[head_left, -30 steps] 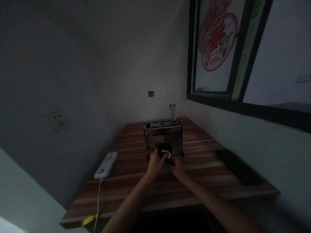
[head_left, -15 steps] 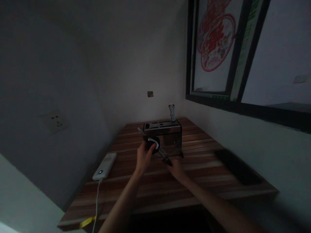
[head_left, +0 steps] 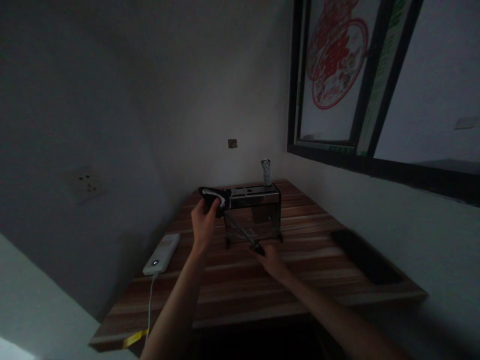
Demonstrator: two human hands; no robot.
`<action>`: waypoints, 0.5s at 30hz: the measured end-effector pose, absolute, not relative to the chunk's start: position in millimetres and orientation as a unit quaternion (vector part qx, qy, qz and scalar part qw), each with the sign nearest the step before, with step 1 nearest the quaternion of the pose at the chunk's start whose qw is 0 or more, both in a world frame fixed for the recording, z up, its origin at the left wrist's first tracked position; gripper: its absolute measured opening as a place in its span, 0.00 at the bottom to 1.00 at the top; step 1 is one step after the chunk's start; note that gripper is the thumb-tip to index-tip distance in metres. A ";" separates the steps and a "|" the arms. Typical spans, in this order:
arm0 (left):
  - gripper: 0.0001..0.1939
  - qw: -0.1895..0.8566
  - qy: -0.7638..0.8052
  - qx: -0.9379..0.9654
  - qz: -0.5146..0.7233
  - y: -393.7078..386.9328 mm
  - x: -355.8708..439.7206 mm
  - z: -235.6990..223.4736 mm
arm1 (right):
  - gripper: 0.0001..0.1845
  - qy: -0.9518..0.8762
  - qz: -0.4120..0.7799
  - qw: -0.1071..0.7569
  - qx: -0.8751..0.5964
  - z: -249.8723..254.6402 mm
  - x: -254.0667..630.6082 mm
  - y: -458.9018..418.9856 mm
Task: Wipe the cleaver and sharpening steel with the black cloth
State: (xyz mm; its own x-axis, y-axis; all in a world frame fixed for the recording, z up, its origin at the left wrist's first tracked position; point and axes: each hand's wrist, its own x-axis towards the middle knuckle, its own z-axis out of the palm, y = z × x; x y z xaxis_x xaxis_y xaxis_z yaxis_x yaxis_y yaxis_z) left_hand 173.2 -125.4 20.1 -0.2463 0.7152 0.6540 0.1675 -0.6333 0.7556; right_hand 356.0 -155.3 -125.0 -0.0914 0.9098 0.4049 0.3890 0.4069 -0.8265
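Slim metal utensil (head_left: pixel 240 228) in mid-air above the near side of the table, slanting up and leftward across the front of a dark-framed box. Right hand (head_left: pixel 270 257) closed around the dark handle at the lower end. At the upper end, a black cloth (head_left: pixel 213 193) with a white curved marking — gripped in the left hand (head_left: pixel 204 217), thumb pressed over the white part. Far tip of the utensil hidden at the cloth; impossible to tell whether wrapped or merely touched by it.

Just behind, on the table, the dark-framed box (head_left: pixel 257 200) with a slotted metallic top and a see-through-looking front. By its right rear corner, a silvery crinkled cylinder (head_left: pixel 266 173), upright — on the top or behind it, unclear.

Farther out, on the striped wooden table (head_left: pixel 307 270): to the left, a white device (head_left: pixel 161 254) with a pale cable (head_left: pixel 150 301) running toward the near edge, past a yellow strip (head_left: pixel 135 338); to the right, a flat black slab (head_left: pixel 366 256) near the wall. Higher up, a socket (head_left: pixel 88 183) on the left wall, a small brown patch (head_left: pixel 232 143) on the back wall, and a dark frame (head_left: pixel 330 151) around a red print on the right.
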 end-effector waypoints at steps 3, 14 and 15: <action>0.17 0.195 0.377 0.579 0.696 -131.0 178.5 21.3 | 0.16 -0.685 0.273 0.481 -0.474 -126.8 356.9 -154.6; 0.14 0.253 0.403 0.614 0.630 -147.9 209.6 -18.4 | 0.15 -0.669 0.289 0.496 -0.473 -128.9 357.7 -154.2; 0.14 0.262 0.407 0.623 0.614 -150.3 214.8 -28.4 | 0.14 -0.668 0.292 0.498 -0.470 -128.3 358.1 -154.8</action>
State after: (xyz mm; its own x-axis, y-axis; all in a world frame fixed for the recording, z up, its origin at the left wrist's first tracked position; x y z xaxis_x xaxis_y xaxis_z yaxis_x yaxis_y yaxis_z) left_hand 214.8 -150.3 -28.4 -0.0853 0.8296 0.5518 0.1853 -0.5310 0.8269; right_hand 358.1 -154.8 -128.3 -0.0627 0.9185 0.3904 0.3379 0.3876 -0.8577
